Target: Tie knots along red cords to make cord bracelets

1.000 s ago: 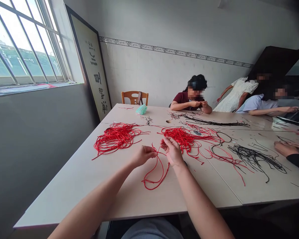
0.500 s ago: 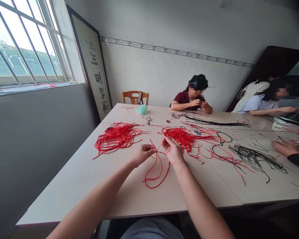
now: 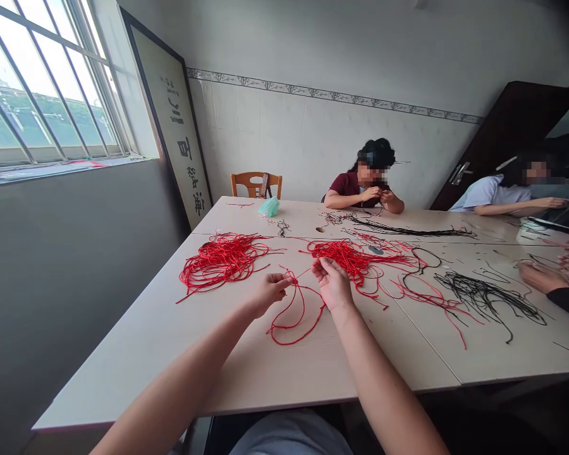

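Note:
A red cord (image 3: 288, 343) hangs in loops below my hands, with a small knotted part near my left fingertips. My left hand (image 3: 269, 292) pinches the cord beside that knot, fingers closed. To its right, my right hand (image 3: 330, 278) is closed on a thin strand of the same cord, which runs taut between the two hands. Behind my right hand lies a heap of red cords (image 3: 344, 256). Another heap of red cords (image 3: 225, 259) spreads on the table to the left of my left hand.
The pale table (image 3: 171, 354) also bears black cords (image 3: 488, 297) at right, a long black bundle (image 3: 412, 232) at the back and a green plastic bag (image 3: 269, 206). One person (image 3: 365, 189) sits opposite; others sit at right, with a co-worker's hands (image 3: 545, 276) near the black cords.
My right hand has moved slightly up and right, and my left a little left, widening the gap. The strand between them is longer, and the hanging loops have shifted slightly up and left.

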`<state>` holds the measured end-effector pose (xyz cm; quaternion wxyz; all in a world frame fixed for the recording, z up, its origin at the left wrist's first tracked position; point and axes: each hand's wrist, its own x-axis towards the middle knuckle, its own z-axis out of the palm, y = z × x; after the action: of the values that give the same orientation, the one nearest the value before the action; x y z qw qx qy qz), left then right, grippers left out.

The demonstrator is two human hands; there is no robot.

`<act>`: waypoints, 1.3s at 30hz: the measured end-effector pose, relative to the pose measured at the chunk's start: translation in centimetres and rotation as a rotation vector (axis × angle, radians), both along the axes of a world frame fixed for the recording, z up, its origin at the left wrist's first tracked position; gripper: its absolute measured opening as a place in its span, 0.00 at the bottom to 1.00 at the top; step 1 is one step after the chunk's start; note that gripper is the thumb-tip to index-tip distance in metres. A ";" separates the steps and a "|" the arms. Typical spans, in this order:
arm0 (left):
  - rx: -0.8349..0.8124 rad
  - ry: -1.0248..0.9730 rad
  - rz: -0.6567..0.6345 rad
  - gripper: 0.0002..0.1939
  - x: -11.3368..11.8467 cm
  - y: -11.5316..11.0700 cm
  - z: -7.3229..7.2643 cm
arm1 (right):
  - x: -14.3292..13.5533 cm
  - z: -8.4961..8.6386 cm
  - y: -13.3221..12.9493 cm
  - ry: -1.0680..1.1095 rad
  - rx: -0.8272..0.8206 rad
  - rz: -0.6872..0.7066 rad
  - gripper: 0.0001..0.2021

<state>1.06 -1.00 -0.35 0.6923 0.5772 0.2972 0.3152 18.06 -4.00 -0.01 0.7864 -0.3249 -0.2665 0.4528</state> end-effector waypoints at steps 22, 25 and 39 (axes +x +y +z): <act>0.174 0.043 0.042 0.13 0.1 -0.2 0.2 | -2.1 -1.1 -0.3 -0.813 -0.104 -0.186 0.09; 0.239 0.247 -0.052 0.13 -0.7 0.7 0.0 | -0.9 -1.0 0.2 -0.466 -0.193 -0.041 0.11; 0.164 -0.038 0.083 0.16 -0.3 0.7 -0.1 | -2.6 -1.0 -0.2 -0.561 -0.095 0.116 0.15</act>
<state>0.73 -0.26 -0.43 0.6344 0.6131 0.2807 0.3779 15.47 -4.24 -1.04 0.6386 -0.4581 -0.4704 0.4014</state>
